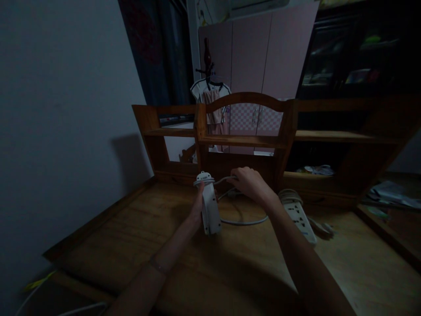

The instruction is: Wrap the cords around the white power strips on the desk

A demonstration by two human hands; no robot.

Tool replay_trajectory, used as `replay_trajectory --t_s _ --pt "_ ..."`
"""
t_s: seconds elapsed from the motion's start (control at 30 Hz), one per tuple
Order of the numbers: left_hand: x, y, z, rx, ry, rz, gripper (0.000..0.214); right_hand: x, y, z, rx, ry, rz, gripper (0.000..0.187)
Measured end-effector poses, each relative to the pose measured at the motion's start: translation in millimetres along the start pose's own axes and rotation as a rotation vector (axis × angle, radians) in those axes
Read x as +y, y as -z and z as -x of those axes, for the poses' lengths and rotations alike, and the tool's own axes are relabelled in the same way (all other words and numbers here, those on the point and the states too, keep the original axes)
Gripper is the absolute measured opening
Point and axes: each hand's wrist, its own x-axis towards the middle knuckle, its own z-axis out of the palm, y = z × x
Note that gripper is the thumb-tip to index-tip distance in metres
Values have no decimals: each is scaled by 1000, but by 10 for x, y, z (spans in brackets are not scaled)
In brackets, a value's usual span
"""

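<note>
My left hand (198,205) grips a white power strip (212,210), tilted above the wooden desk with its screwed underside facing me. Turns of its grey cord (245,223) are wound around the far end of the strip. To the right, my right hand (247,181) is closed on the cord, which runs taut from the strip to the fingers. The rest of the cord loops down and lies on the desk behind and beside the strip. A second white power strip (298,219), with its own cord coiled at its far end, lies right of my right forearm.
The wooden desk (138,228) carries a low shelf unit (243,140) along its back edge. A wall (72,109) stands close on the left. Some small items (319,170) sit in the right shelf. Papers (393,195) lie at the far right. Clothes hang behind the shelf.
</note>
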Motion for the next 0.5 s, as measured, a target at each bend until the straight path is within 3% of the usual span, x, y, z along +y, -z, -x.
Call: replay_trajectory --t_s 0.1,0.3,0.5 --pt "38 7 -2 -72 42 29 65 -85 119 52 36 49 45 32" --pt "77 -120 34 -148 65 -136 64 -292 300 143 19 168 114 27" --pt "89 -160 35 -146 80 -236 61 -348 347 185 22 196 119 24"
